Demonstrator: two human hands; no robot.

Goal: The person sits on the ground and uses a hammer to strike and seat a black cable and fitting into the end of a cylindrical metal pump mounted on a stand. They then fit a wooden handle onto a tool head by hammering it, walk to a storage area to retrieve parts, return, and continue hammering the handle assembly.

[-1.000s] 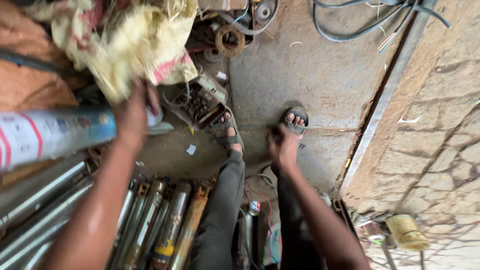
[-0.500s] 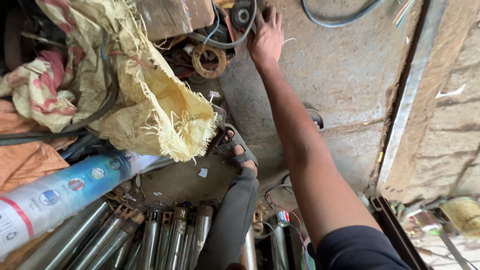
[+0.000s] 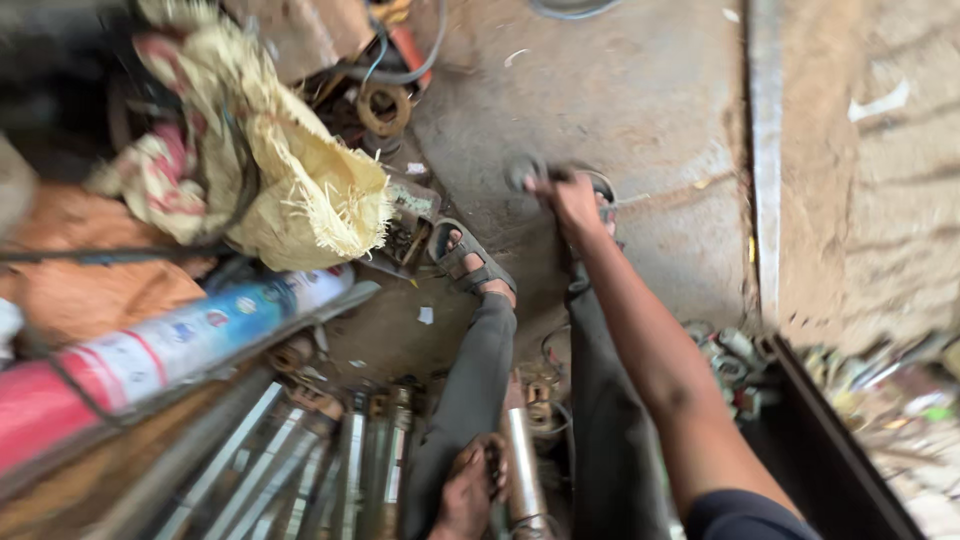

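Note:
My right hand (image 3: 572,198) is stretched forward over my right sandalled foot and is closed on a small dark round metal part (image 3: 522,170), blurred by motion. My left hand (image 3: 470,492) is low between my knees, its fingers curled on a short shiny steel tube (image 3: 522,462) that stands between my grey trouser legs. My left foot (image 3: 472,262) in a sandal rests on the concrete floor ahead.
A frayed yellow woven sack (image 3: 300,195) and rags lie at the left, above a blue, white and red cylinder (image 3: 200,335). Several steel tubes (image 3: 335,465) lie side by side at the bottom left. A rusty ring (image 3: 385,108) and cables sit ahead; a metal rail (image 3: 765,150) runs along the right.
My right hand reached far ahead to the clutter, then drew back over my right foot with the dark round part. My left hand dropped from the coloured cylinder to the steel tube.

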